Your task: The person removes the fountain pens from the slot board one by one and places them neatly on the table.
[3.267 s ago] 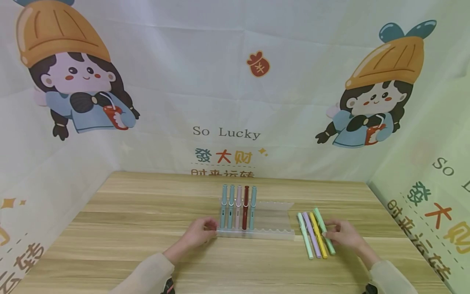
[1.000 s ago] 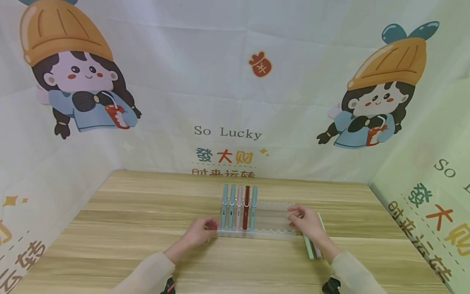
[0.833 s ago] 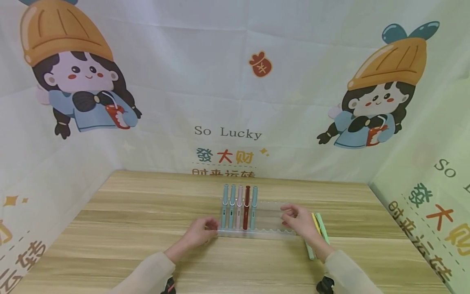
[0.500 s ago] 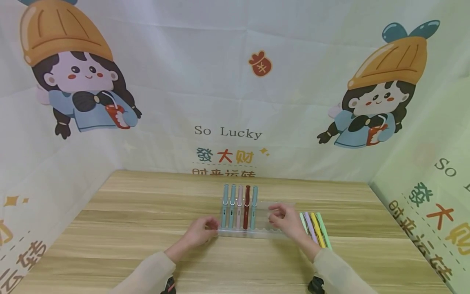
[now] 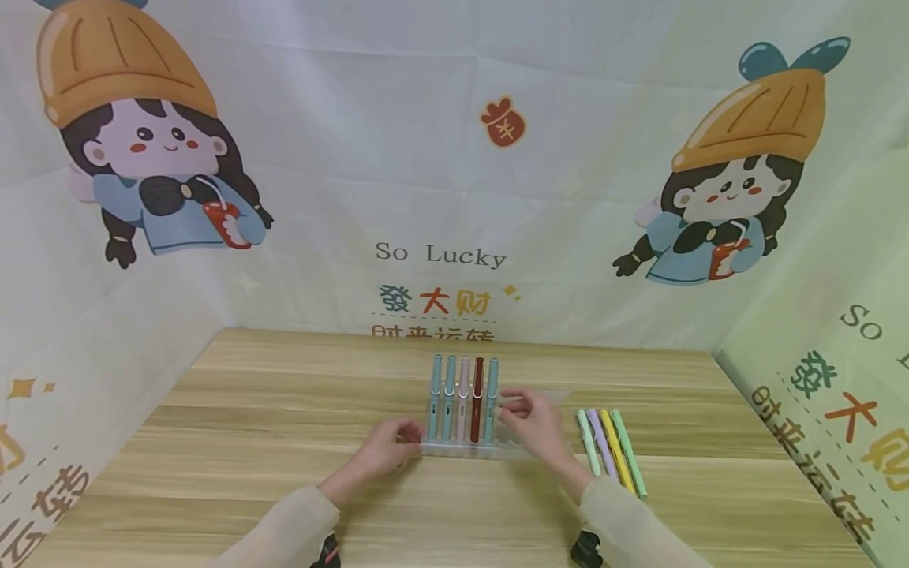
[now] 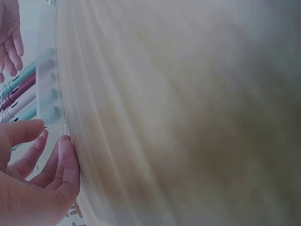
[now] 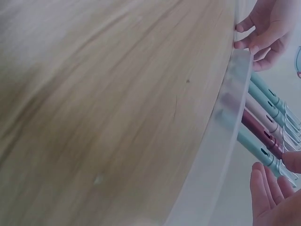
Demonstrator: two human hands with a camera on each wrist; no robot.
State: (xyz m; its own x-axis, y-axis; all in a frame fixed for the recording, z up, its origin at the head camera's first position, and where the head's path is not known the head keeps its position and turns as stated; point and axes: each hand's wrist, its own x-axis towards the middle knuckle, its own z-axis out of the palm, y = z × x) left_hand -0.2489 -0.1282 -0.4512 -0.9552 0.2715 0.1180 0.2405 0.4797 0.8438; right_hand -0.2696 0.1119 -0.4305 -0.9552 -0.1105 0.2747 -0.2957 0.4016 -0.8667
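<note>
In the head view a clear plastic pen rack (image 5: 469, 451) holds several capped pens side by side: two teal ones at its left, then a pink pen (image 5: 463, 406), a dark red pen (image 5: 476, 402) and another teal pen (image 5: 491, 402). My left hand (image 5: 387, 450) holds the rack's left end, thumb and fingertips curved about its corner. Over the rack's right part hovers my right hand (image 5: 536, 422), fingers loosely bent and nothing between them, beside the rightmost teal pen. In the right wrist view its thumb (image 7: 292, 161) overlaps that pen's cap; contact is unclear.
Right of the rack, several loose pens lie in a row on the wooden table (image 5: 284, 410): a mint pen (image 5: 588, 442), a lilac pen (image 5: 602, 446), a yellow pen (image 5: 616, 446) and a green pen (image 5: 629, 454). Printed cloth (image 5: 440, 197) hangs behind the table.
My right hand has left the green pen and moved left across the rack to the rightmost teal pen. The loose pens are uncovered again. My left hand has stayed at the rack's end.
</note>
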